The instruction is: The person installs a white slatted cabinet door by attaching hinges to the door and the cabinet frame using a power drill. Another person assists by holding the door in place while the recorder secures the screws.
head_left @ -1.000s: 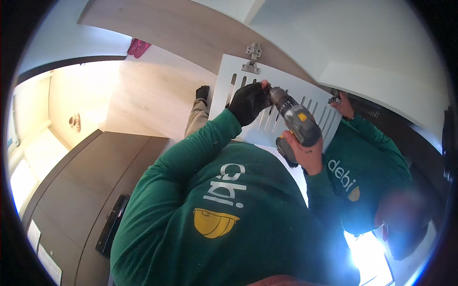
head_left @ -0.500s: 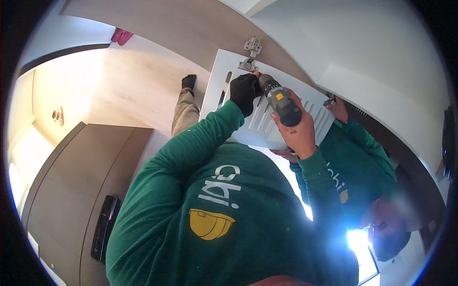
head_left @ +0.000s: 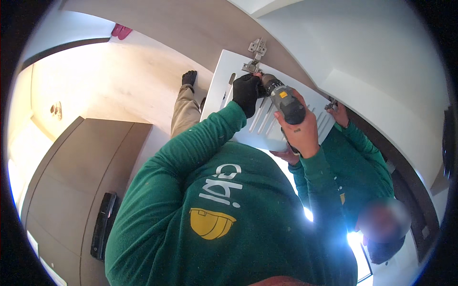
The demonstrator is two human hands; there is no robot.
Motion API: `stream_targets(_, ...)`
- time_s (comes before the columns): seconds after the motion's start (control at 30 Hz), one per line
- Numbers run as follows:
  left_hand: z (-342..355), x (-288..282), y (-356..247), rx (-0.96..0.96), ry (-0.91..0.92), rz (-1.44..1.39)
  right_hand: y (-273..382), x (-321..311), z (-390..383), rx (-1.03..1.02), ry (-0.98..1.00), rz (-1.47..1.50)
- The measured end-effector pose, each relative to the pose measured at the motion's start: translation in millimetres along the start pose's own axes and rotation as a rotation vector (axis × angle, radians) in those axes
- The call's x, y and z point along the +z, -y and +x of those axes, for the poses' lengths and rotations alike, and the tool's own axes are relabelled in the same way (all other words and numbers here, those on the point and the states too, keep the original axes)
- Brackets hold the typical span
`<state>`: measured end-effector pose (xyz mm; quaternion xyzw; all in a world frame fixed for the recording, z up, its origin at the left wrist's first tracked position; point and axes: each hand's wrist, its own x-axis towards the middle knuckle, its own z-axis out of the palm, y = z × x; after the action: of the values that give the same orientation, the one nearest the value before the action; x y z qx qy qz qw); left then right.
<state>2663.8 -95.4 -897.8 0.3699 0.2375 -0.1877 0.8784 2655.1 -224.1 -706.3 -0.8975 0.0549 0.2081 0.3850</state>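
Note:
My right hand [head_left: 302,133], bare, is wrapped round a grey cordless drill [head_left: 289,106] with a yellow patch. Its chuck points up and left toward the metal cabinet hinge [head_left: 250,66] on a white slotted door panel [head_left: 281,121]. In a black glove, my left hand [head_left: 246,95] is closed at the drill's tip, just below that hinge. Whatever its fingertips pinch is hidden. The hinge's mounting plate [head_left: 257,46] sits on the brown-grey board above. A co-worker's hand [head_left: 339,116] is at a second hinge [head_left: 330,103], and their other hand [head_left: 287,156] supports the panel's lower edge.
The co-worker [head_left: 358,162] in a green sweatshirt is close on my right. White cabinet walls [head_left: 381,90] rise at the upper right. A brown cabinet [head_left: 81,190] with a black device [head_left: 103,226] on it stands at the left. Pink shoes [head_left: 121,31] lie on the far floor.
The view has shifted slightly, with the panel and drill a little farther right. The co-worker's head has lowered and turned. Both my hands keep their hold at the hinge.

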Motion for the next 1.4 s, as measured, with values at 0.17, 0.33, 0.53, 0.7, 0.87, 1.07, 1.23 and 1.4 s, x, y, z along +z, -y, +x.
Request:
stream_targets(0.17,-1.8,-2.6,-5.5,0.057,0.075,0.185,1.0,-3.6,7.4,-0.054,-0.001,0.005)
stream_targets(0.33,-2.6,-14.0,-13.1,0.046,0.180,0.323,22.6,-13.4,20.6,0.027,0.065,-0.073)
stream_targets(0.53,-40.1,-27.9,-53.4,-0.292,0.075,0.118,21.1,-20.7,33.1,0.007,0.108,-0.156)
stream_targets(0.7,-52.8,-45.2,-73.1,-0.277,0.060,0.149,23.5,-24.2,39.6,0.079,0.129,-0.225)
stream_targets(0.87,-50.7,-54.8,-72.6,-0.246,0.096,0.114,30.2,-25.3,45.1,0.156,0.158,-0.218)
stream_targets(1.07,-52.4,-53.6,-72.5,-0.213,0.114,0.126,25.4,-28.3,45.9,0.157,0.179,-0.240)
stream_targets(1.23,-54.1,-55.7,-69.5,-0.146,0.122,0.157,25.4,-27.4,45.8,0.166,0.197,-0.251)
stream_targets(1.4,-55.1,-53.3,-71.4,-0.150,0.095,0.133,28.3,-27.6,44.7,0.146,0.203,-0.270)
